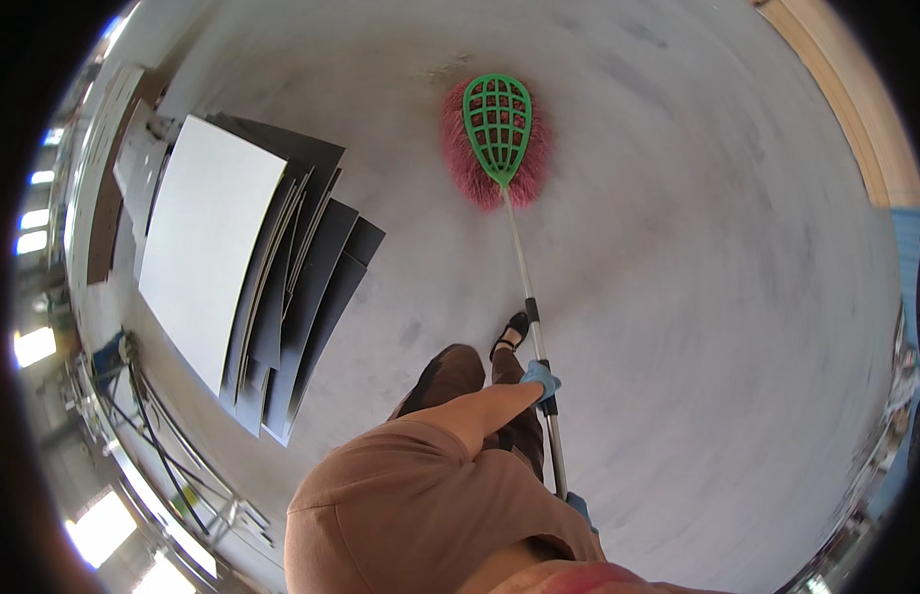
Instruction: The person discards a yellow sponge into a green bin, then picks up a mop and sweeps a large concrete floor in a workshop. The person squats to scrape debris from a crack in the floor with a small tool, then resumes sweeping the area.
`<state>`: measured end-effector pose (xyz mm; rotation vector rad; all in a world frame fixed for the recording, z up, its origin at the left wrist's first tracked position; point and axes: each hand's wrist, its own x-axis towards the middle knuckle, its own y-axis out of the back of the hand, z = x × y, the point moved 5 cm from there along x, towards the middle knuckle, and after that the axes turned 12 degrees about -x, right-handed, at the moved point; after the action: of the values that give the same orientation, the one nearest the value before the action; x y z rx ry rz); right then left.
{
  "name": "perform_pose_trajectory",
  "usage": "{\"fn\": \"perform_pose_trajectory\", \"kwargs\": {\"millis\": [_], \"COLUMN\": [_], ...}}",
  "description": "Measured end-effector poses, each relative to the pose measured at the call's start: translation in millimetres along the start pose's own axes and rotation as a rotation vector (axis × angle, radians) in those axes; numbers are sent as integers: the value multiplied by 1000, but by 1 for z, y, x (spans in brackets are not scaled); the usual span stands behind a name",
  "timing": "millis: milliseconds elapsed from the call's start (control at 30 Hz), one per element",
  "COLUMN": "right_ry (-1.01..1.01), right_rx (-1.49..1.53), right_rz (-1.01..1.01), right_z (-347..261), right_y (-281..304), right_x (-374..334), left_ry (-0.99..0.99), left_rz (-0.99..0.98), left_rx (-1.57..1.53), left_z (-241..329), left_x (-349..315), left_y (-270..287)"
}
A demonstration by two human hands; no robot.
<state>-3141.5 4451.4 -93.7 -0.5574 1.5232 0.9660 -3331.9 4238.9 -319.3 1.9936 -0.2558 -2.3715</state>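
A mop with a long metal pole (517, 238) lies out ahead of me. Its green plastic grid frame (499, 121) sits on a pink, shaggy mop head (464, 158) resting on the grey floor. My left hand (541, 378), in a light blue glove, is wrapped around the pole at a dark grip section. Closer to my body, my right hand (579, 507) is at the pole's near end, also in a blue glove. Much of that hand is hidden by my clothing, though it appears closed on the pole.
On the left stands a fanned stack of flat panels (212, 238), white in front with dark grey ones behind. Metal tube frames (173, 445) are past it at lower left. A light wooden board edge (846, 99) runs along the upper right, above something blue (910, 247).
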Motion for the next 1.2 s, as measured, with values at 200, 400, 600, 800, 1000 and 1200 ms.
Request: {"fn": "perform_pose_trajectory", "kwargs": {"millis": [200, 400, 600, 800, 1000, 1200], "right_ry": [19, 325, 315, 248, 174, 345], "right_rx": [38, -247, 41, -130, -534, -1085], "right_rz": [-91, 160, -77, 20, 154, 401], "right_z": [-209, -431, -640, -616, -545, -572], "right_y": [129, 183, 247, 320, 426, 565], "right_x": [24, 101, 83, 52, 2, 30], "left_ry": [-116, -223, -120, -61, 224, 449], "left_rz": [116, 82, 211, 81, 85, -93], "left_rx": [-199, -22, -628, -887, -1148, -1472], "left_z": [157, 317, 461, 472, 474, 557], "left_x": [53, 155, 190, 158, 55, 28], "left_y": [102, 267, 432, 359, 251, 239]}}
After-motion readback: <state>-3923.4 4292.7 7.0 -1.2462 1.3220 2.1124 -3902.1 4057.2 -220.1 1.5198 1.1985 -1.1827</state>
